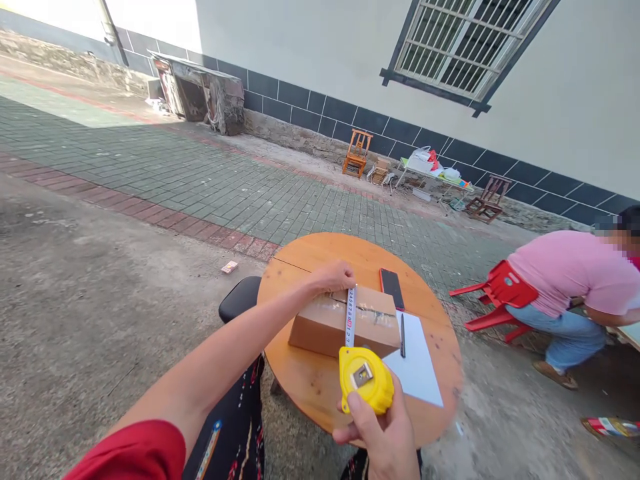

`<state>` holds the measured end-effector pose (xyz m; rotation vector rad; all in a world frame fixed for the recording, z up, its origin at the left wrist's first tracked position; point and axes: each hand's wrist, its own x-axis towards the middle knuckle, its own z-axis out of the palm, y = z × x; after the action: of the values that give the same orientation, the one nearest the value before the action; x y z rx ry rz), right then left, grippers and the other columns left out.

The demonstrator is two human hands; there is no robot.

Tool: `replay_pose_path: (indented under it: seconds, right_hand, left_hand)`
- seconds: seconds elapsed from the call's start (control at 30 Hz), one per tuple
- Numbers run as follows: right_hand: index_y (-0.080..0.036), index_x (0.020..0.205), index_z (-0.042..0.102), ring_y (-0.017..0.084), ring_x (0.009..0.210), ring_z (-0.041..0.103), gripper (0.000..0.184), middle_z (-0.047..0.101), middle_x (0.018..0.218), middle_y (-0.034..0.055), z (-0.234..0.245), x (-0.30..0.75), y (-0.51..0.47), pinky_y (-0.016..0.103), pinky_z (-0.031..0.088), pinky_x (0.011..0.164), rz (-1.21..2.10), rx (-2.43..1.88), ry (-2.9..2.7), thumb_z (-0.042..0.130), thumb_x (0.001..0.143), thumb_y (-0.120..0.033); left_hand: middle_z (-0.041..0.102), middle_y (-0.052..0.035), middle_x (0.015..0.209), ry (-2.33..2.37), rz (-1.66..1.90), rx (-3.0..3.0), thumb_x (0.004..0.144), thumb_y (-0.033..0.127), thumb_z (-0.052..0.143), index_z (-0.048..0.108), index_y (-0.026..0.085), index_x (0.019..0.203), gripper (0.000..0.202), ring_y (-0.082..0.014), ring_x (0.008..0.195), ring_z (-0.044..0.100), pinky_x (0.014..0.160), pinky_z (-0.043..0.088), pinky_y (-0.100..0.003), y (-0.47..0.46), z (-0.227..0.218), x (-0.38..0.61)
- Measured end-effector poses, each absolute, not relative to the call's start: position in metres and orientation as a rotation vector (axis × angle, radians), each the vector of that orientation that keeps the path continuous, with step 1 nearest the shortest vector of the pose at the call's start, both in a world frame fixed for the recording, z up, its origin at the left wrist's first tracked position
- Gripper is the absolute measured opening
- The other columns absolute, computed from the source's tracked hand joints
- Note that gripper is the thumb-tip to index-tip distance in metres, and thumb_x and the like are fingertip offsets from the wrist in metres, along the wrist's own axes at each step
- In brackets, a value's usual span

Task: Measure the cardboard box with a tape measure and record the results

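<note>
My right hand [383, 427] grips a yellow tape measure [365, 383] in front of the box, thumb on its near side. The pulled-out blade [351, 317], marked with numbers, runs away from me across the top of a closed brown cardboard box [320, 327]. At the far edge of the box, my left hand [340, 275] is closed at the blade's end; its fingertips are partly hidden. The box lies on a round wooden table [295, 380]. To its right are a white sheet of paper [420, 367], a black pen [403, 337] and a phone [391, 289].
A black stool seat [240, 298] touches the table's left side. At right, a person in a pink shirt [565, 273] sits on a red plastic stool [505, 290]. Along the wall stand a wooden chair [357, 153], a folding table with bags [435, 170] and a dark chair [490, 200].
</note>
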<state>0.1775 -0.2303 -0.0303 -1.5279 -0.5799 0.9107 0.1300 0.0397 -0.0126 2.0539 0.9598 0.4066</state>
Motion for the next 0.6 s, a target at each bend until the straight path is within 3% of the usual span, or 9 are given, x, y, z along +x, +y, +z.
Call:
replay_pose_path:
  seconds: [0.13, 0.27, 0.47, 0.6]
  right_hand:
    - [-0.029, 0.137, 0.046, 0.019, 0.061, 0.065, 0.087, 0.069, 0.093, 0.0011, -0.0279, 0.1757, -0.2332, 0.034, 0.062, 0.046, 0.859, -1.570, -0.618, 0.084, 0.065, -0.059]
    - [-0.028, 0.137, 0.047, 0.018, 0.058, 0.063, 0.083, 0.070, 0.098, 0.0034, -0.0297, 0.1728, -0.2340, 0.034, 0.061, 0.049, 0.833, -1.583, -0.656, 0.082, 0.067, -0.056]
    - [-0.024, 0.129, 0.051, 0.027, 0.094, 0.069, 0.077, 0.067, 0.118, 0.0101, -0.0338, 0.1699, -0.2336, 0.034, 0.061, 0.075, 0.658, -1.648, -0.786, 0.080, 0.067, -0.057]
    - [-0.020, 0.131, 0.049, 0.025, 0.096, 0.069, 0.074, 0.064, 0.125, 0.0131, -0.0337, 0.1677, -0.2332, 0.030, 0.060, 0.073, 0.578, -1.739, -0.870, 0.075, 0.072, -0.056]
  left_hand:
    - [0.051, 0.0041, 0.054, 0.948, 0.471, 2.087, 0.074, 0.023, 0.063, 0.063, 0.017, 0.063, 0.013, -0.0124, 0.054, 0.048, 0.050, 0.032, -0.025, 0.0371, -0.0131, 0.1290]
    - [0.044, 0.0044, 0.048, 0.919, 0.483, 2.098, 0.069, 0.022, 0.057, 0.060, 0.017, 0.055, 0.015, -0.0116, 0.050, 0.042, 0.049, 0.026, -0.027, 0.0357, -0.0107, 0.1275]
    - [0.050, 0.0048, 0.053, 0.910, 0.446, 2.109, 0.075, 0.022, 0.063, 0.060, 0.017, 0.061, 0.015, -0.0107, 0.051, 0.044, 0.051, 0.030, -0.025, 0.0361, -0.0106, 0.1276]
    - [0.053, 0.0051, 0.059, 0.904, 0.419, 2.125, 0.083, 0.030, 0.068, 0.058, 0.016, 0.065, 0.025, -0.0102, 0.054, 0.046, 0.055, 0.037, -0.024, 0.0361, -0.0092, 0.1263]
